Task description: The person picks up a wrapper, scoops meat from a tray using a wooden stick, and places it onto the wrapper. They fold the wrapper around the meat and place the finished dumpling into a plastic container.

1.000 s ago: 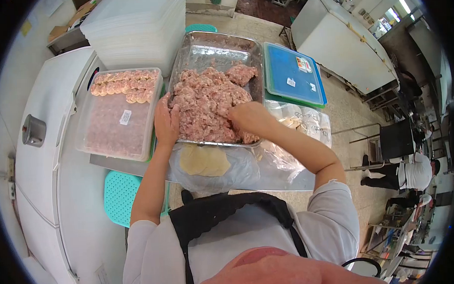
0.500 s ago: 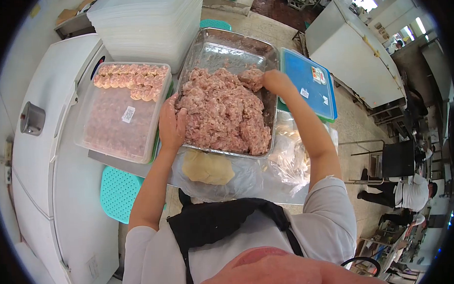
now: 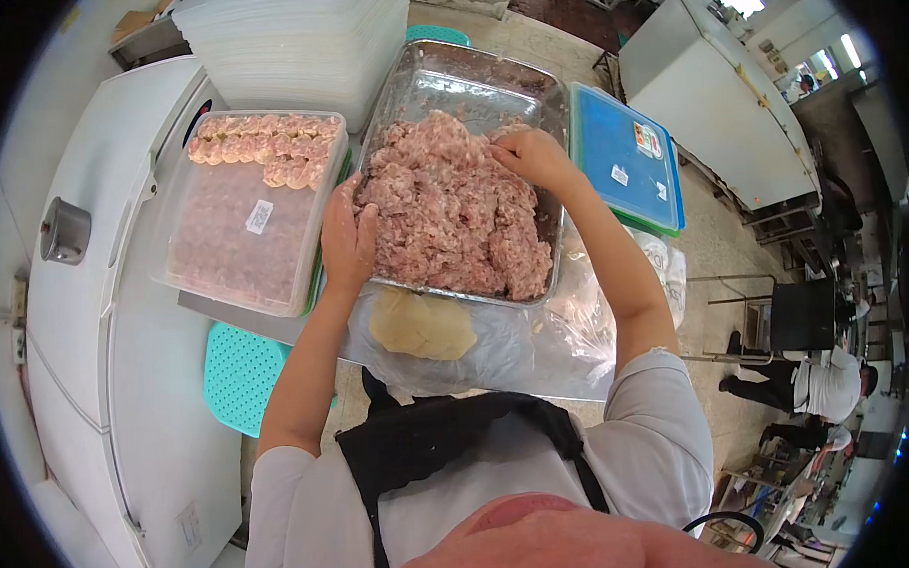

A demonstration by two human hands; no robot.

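A deep metal tray (image 3: 487, 55) holds a large mound of raw ground meat (image 3: 452, 214). My right hand (image 3: 538, 159) is at the mound's upper right, its fingers curled into the meat and partly hidden by it. At the tray's left side, my left hand (image 3: 349, 243) grips the rim, with the thumb toward the meat and the other fingers along the edge. Just below the tray, a lump of pale dough (image 3: 421, 325) lies on clear plastic. To the left stands a translucent container (image 3: 237, 226) with rows of meat-filled dumplings showing at its far end.
A blue-lidded container (image 3: 610, 148) stands right of the tray. Clear plastic bags (image 3: 585, 299) lie at the table's near right. Stacked translucent trays (image 3: 291, 49) rise behind, and a white freezer (image 3: 158, 394) is at the left. Other people (image 3: 824, 386) are far right.
My right hand has moved slightly left and turned inward over the meat. The meat at the mound's far side is now heaped higher. My left hand stays at the tray's rim.
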